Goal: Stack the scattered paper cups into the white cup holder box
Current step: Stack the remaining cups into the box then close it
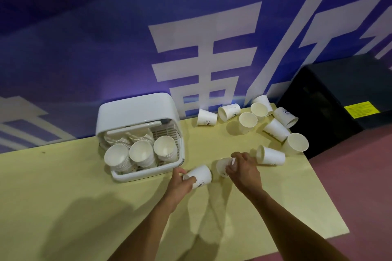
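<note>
The white cup holder box [135, 112] stands open at the back of the yellow table [63, 186], with three stacks of paper cups [141, 152] leaning in its tray. My left hand [180, 182] grips a white paper cup [201, 176] lying on its side just in front of the box's right corner. My right hand [244, 169] holds another paper cup [221, 167] right beside it, mouth toward the left. Several loose cups [270, 155] lie scattered toward the table's right back corner, most on their sides, some upright.
A blue wall with large white characters [203, 59] rises directly behind the table. A black cabinet [339, 95] with a yellow label stands at the right, past the table's edge. Reddish floor [360, 186] shows at the right.
</note>
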A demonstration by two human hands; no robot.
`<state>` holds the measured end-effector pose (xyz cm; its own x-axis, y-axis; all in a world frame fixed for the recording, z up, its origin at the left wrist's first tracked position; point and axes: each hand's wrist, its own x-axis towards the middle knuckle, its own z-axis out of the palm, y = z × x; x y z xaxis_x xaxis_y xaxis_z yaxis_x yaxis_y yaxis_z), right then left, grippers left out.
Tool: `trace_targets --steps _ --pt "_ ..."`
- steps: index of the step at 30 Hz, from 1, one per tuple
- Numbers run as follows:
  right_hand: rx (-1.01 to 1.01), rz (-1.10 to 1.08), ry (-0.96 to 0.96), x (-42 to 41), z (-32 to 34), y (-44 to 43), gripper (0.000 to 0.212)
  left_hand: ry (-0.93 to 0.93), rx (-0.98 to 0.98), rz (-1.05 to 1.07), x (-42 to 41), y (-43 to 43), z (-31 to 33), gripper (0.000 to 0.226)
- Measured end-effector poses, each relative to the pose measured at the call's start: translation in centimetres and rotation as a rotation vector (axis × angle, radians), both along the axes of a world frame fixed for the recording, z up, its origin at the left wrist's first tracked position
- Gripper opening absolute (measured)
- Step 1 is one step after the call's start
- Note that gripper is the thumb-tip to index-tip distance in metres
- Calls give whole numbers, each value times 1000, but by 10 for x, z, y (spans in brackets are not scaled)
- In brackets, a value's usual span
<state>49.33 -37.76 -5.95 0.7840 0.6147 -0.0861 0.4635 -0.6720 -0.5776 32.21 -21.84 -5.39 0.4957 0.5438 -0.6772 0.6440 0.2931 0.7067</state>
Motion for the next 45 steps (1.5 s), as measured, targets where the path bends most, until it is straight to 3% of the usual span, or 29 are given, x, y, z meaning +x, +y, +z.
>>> trace_targets --steps 8,16,23,28,34,45 --pt "-131 -148 136 -3 4 -7 42 51 -17 -58 -13 1 -18 56" --pt "-202 -160 222 -16 0 -1 45 45 -41 -94 -17 0 -10 67" --pt "71 -171 553 -17 26 26 75 42 -95 -91 -35 9 -15 71" --pt "272 -52 551 -29 57 68 63 30 -93 -108 -50 12 -14 58" --pt "425 95 533 -60 83 121 74 -34 -124 -37 -75 21 -11 51" --pt "380 109 348 -90 71 155 69 -41 -124 29 -107 39 -7 54"
